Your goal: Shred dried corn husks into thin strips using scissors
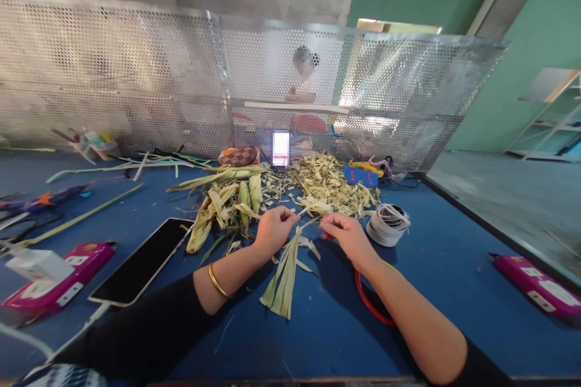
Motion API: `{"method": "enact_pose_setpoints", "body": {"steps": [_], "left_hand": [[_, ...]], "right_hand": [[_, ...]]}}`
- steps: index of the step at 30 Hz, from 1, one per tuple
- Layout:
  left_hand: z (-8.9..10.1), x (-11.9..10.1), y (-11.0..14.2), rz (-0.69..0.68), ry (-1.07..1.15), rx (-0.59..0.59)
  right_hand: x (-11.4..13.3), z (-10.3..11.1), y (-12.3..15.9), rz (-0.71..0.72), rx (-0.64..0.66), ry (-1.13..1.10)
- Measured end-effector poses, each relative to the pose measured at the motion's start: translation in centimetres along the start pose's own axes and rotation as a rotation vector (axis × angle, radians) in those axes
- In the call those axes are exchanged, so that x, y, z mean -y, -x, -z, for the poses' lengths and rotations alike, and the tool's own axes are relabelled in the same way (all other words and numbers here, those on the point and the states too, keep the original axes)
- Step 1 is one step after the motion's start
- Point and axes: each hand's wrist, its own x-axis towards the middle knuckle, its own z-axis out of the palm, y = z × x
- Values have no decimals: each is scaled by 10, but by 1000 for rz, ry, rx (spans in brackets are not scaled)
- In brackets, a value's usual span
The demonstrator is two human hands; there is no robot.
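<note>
My left hand is closed in a pinch at the top of some corn husk strips, which hang fanned out over the blue table. Opposite it, my right hand pinches the end of a thin pale strand that runs from the top of these strips. Exactly how the strand meets the strips is too small to tell. Behind my left hand lie whole dried corn husks. A heap of torn husk pieces spreads beyond both hands. Beside my right hand stands a roll of white flat strip.
A smartphone and a magenta power strip lie at left; another power strip is at right. A red ring lies under my right forearm. Perforated metal panels stand along the back, with a person behind them.
</note>
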Motion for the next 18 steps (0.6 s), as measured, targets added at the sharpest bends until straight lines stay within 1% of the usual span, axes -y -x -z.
{"method": "enact_pose_setpoints", "body": {"steps": [2, 5, 8, 10, 11, 13, 16, 17, 18], "left_hand": [[1, 4, -3, 52, -43, -8], [2, 5, -3, 76, -36, 9], [1, 0, -1, 109, 34, 60], [0, -4, 1, 145, 92, 113], [-1, -6, 2, 170, 133, 141], [-1, -11, 4, 256, 325, 207], [-1, -16, 6, 409, 775, 351], [-1, -17, 6, 429, 868, 400], [-2, -17, 7, 420, 891, 439]], "right_hand": [[3, 1, 1, 28, 9, 1], [10, -2, 4, 77, 40, -20], [13, -6, 7, 92, 159, -123], [11, -8, 8, 58, 244, -232], [10, -8, 8, 42, 261, -270], [7, -9, 6, 45, 252, -287], [6, -9, 5, 101, 210, -230], [7, -9, 5, 113, 203, -205], [8, -9, 6, 120, 203, -174]]}}
